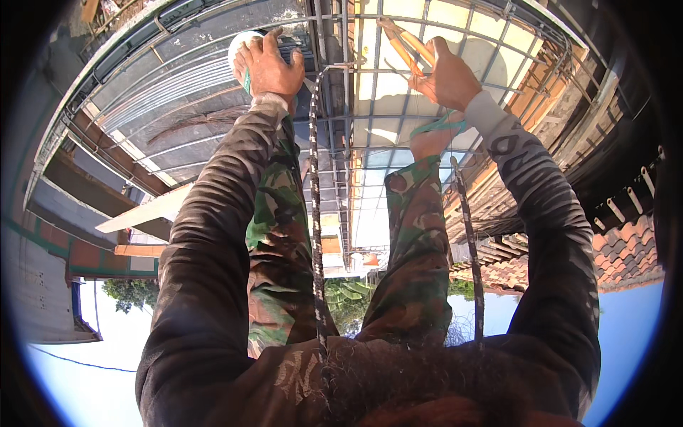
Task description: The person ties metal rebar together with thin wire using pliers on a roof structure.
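Observation:
My right hand [449,77] is closed around the orange handles of a pair of pincers [411,51]. Their metal jaws point up and left, over a grid of steel reinforcing bars [420,114]. My left hand [274,70] has its fingers bent over a white rounded object [244,41], whose kind I cannot make out; a bit of green shows under those fingers. Just below my right hand, my foot in a sandal with a teal strap [445,125] rests on the grid. Several dark, ridged bars [315,142] stand upright between my arms and legs.
Thin wire strands [188,122] lie across the grid at the left. Dark panels [192,85] lie under it there, pale yellow sheets [477,60] at the right. Timber formwork [562,121] edges the right side, with roof tiles [626,252] beyond. A pale board [146,210] juts out at left.

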A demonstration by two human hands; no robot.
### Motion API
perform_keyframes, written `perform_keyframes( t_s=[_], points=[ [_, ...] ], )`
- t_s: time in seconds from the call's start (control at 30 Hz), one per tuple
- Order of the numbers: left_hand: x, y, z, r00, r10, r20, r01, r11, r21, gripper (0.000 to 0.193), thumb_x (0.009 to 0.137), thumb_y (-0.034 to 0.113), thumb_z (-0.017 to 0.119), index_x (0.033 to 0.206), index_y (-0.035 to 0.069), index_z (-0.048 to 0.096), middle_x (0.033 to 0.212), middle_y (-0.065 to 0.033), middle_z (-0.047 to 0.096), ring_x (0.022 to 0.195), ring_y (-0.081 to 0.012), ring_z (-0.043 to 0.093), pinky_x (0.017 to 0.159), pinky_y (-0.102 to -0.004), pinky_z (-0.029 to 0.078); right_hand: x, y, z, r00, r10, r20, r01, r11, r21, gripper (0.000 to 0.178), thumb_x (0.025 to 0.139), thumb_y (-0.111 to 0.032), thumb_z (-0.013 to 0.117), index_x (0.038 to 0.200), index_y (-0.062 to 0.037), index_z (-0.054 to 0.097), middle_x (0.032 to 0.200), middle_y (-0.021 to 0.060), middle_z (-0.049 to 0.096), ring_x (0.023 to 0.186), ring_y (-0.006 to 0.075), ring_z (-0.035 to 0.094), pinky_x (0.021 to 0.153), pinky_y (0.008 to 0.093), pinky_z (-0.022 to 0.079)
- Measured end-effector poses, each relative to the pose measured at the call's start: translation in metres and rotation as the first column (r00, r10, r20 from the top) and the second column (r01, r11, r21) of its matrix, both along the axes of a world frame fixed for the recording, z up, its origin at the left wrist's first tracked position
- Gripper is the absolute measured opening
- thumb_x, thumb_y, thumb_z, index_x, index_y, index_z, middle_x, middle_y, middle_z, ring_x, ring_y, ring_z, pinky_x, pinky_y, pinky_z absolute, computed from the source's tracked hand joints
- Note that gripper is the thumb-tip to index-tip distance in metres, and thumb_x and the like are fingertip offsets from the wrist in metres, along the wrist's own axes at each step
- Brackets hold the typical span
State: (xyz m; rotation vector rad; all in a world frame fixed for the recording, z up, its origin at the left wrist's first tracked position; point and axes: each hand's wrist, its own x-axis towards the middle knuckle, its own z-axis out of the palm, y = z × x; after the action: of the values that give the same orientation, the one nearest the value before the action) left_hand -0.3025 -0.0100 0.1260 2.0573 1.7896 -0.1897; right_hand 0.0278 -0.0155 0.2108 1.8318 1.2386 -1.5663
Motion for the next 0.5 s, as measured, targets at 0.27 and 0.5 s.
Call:
perform_keyframes(
  t_s=[0.27,0.5],
  points=[
    [0.012,0.014,-0.026,0.97,-0.176,0.167,0.216,0.938,-0.269,0.116,0.074,0.069,0.08,0.164,0.021,0.026,0.166,-0.0147,0.027,0.157,-0.0379,0.017,0.126,-0.0513,0.025,-0.04,0.013,-0.003,0.611,0.643,0.462,-0.77,0.619,0.157,0.029,0.094,-0.025,0.063,0.105,0.0017,0.064,0.096,0.0149,0.069,0.086,0.0311,0.072,0.07,0.0466,0.058],
    [0.019,0.023,-0.008,0.983,-0.147,0.109,0.178,0.91,-0.374,0.11,0.075,0.067,0.08,0.161,0.016,0.033,0.158,-0.017,0.038,0.149,-0.0378,0.033,0.124,-0.0491,0.028,-0.046,0.003,-0.001,0.805,0.486,0.34,-0.511,0.859,-0.019,0.032,0.098,-0.024,0.06,0.115,0.0024,0.059,0.103,0.0238,0.072,0.096,0.0392,0.074,0.079,0.0482,0.06]
  ],
)
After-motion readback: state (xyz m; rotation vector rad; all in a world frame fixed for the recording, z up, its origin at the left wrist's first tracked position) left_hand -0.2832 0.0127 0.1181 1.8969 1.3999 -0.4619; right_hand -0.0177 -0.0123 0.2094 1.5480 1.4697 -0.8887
